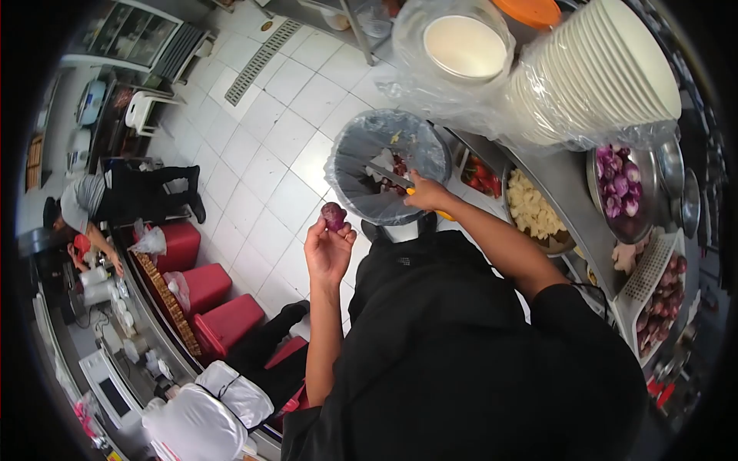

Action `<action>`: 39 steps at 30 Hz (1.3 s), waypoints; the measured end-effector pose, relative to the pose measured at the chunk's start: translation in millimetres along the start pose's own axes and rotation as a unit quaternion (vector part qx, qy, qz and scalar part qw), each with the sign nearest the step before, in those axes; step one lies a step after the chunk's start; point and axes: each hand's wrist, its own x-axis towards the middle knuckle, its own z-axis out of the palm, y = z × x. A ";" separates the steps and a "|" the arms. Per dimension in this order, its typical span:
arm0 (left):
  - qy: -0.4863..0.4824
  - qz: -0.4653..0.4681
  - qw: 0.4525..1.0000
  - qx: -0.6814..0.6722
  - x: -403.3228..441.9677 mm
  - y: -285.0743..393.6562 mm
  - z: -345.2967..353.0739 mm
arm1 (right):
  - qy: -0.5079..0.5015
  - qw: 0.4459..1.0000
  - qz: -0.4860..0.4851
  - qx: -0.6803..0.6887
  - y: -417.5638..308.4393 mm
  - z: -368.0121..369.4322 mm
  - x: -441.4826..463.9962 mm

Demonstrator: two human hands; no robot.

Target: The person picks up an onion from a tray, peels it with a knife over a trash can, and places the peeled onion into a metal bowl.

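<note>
My left hand holds a red onion between its fingertips, to the left of the lined bin. My right hand grips a knife with a yellow handle; its blade points left over the bin. Inside the grey bag of the bin lie dark red onion skins and pale scraps. On the right, a metal bowl holds peeled purple onions, and a white perforated crate holds unpeeled red onions.
Stacked white containers in plastic stand at the upper right. Below them are a bowl of pale chopped pieces and red peppers. Two other people work at the left counter, near red bins.
</note>
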 end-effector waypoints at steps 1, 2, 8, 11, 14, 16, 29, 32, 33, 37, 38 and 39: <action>0.003 -0.010 1.000 0.002 -2.7 -1.4 -2.1 | -0.001 1.000 0.008 0.007 10.3 8.6 5.2; 0.009 -0.011 1.000 0.005 -4.7 -1.7 -4.0 | 0.023 0.998 0.005 -0.050 24.0 20.4 15.2; -0.034 -0.063 0.996 -0.050 -1.9 8.9 -11.1 | 0.037 0.982 0.078 -0.170 43.3 45.4 5.5; -0.070 -0.092 0.992 -0.048 5.5 19.0 -2.4 | 0.042 0.978 0.128 -0.161 47.2 54.6 -5.4; -0.107 -0.131 0.983 -0.064 16.8 29.8 -0.6 | 0.022 0.972 0.161 -0.170 52.0 61.9 -19.1; -0.117 -0.144 0.981 -0.055 22.7 34.8 1.1 | 0.022 0.976 0.167 -0.140 39.7 57.0 -40.0; -0.186 -0.199 0.952 0.138 51.6 33.2 28.0 | 0.296 0.931 0.141 0.163 13.7 100.0 -146.3; -0.199 -0.157 0.939 0.234 52.8 18.1 46.2 | 0.340 0.912 0.152 0.168 31.3 116.5 -169.7; -0.224 -0.167 0.931 0.236 50.7 11.8 53.0 | 0.345 0.907 0.160 0.180 34.1 118.4 -178.7; -0.343 -0.030 0.825 0.448 38.5 -15.0 100.6 | 0.395 0.871 0.200 0.211 56.7 132.9 -214.7; -0.350 -0.045 0.816 0.458 34.1 -22.2 116.6 | 0.402 0.859 0.220 0.228 58.9 135.8 -224.3; -0.356 -0.060 0.807 0.467 28.5 -30.9 133.3 | 0.418 0.851 0.217 0.234 63.8 140.1 -232.7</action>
